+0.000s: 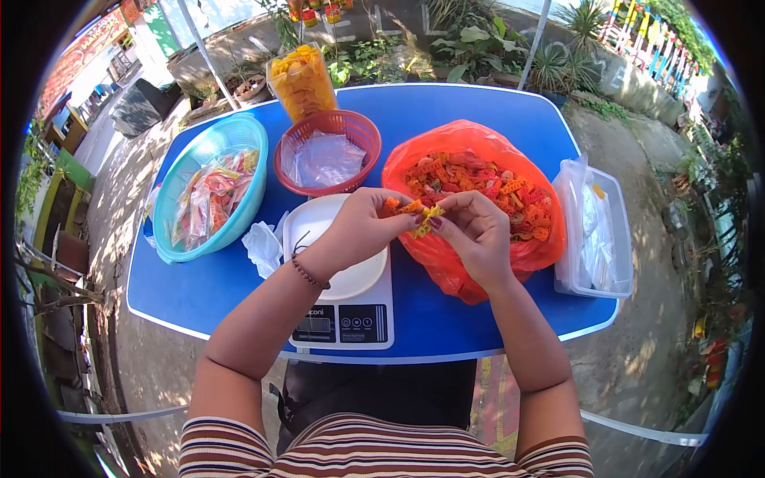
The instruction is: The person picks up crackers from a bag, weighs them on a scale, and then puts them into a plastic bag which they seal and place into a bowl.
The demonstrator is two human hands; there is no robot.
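Observation:
My left hand (381,217) is closed on orange snack pieces (401,206), above the right edge of the kitchen scale (362,309). Touching them from the other side, my right hand (476,226) pinches a yellow snack piece (428,221) between thumb and fingers. Both hands meet over the near left rim of a red plastic bag (454,275), which stands wide and is full of red, orange and yellow crunchy snack pieces (522,199). The scale's white round plate (360,279) is partly hidden by my left forearm.
On the blue table (215,299) stand a light-blue basket (170,199) of packed snacks, a red basket (343,121) with clear plastic bags (325,161), a tub of yellow snacks (303,80) and a clear box (620,239) at right. Crumpled white plastic (263,248) lies beside the scale.

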